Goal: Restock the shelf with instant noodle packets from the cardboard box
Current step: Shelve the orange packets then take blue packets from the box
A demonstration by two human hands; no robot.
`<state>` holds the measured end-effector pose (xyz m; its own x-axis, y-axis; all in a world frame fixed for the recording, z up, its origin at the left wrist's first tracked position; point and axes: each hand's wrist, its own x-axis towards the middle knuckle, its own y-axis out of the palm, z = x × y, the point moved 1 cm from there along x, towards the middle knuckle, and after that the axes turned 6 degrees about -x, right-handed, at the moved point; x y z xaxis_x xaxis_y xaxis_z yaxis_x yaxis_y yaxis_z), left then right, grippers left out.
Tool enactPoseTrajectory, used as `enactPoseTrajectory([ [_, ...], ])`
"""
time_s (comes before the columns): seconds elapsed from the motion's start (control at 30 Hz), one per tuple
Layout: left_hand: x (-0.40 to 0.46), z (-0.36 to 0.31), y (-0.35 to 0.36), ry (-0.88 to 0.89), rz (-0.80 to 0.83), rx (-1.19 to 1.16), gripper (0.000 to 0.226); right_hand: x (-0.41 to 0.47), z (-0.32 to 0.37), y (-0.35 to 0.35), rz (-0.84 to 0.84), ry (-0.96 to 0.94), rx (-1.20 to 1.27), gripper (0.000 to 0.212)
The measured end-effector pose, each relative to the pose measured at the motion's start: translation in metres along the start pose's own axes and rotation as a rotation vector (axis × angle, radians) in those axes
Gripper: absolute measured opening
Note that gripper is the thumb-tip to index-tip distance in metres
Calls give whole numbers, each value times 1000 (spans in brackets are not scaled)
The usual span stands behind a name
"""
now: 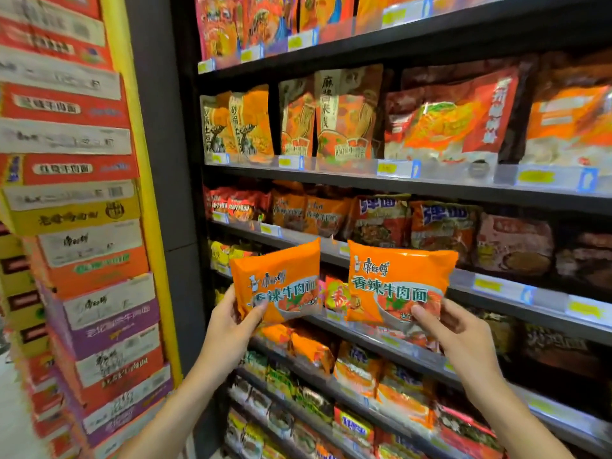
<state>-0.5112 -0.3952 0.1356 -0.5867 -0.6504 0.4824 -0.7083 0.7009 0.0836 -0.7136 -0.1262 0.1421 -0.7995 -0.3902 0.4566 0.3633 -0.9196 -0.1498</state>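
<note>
Left hand: the left hand [231, 321] pinches the lower left corner of one orange noodle packet [276, 281], thumb on the front face and the fingers behind it.
Right hand: the right hand [455, 329] pinches the lower edge of a second orange packet [399, 284] the same way, thumb in front.
Where the packets are: both are held upright side by side in front of the shelf [414, 187], near its middle rows but not yet touching any row.
Done so far: the rows in view look well filled, and a row of like orange packets [311, 351] lies just below the hands; how many came from this restock I cannot tell.
Left to do: by my judgement these two still need setting into a row, then more fetching.
Hidden or unclear: the cardboard box being emptied is not identifiable; stacked cartons [76, 200] stand at the left, but none shows open. The fingers behind both packets are covered. Price tags and far packets are blurred, and the shelf's bottom rows are cut off.
</note>
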Motion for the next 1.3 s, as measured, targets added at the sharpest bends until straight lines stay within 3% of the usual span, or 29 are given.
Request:
enactPoseTrajectory([
  [0.17,63,36,-17,45,-29,8,35,45,-23,40,-5,-27,-5,20],
  [0.4,170,80,-39,136,49,74,34,102,-46,97,-73,-62,-63,15],
  [0.8,362,146,-75,331,252,89,37,187,-48,208,-292,-72,-118,27],
  [1.13,439,182,-63,334,450,71,44,207,-37,241,-403,-97,-206,27],
  [1.3,449,191,-52,381,606,195,45,219,-34,249,-441,-136,-178,21],
])
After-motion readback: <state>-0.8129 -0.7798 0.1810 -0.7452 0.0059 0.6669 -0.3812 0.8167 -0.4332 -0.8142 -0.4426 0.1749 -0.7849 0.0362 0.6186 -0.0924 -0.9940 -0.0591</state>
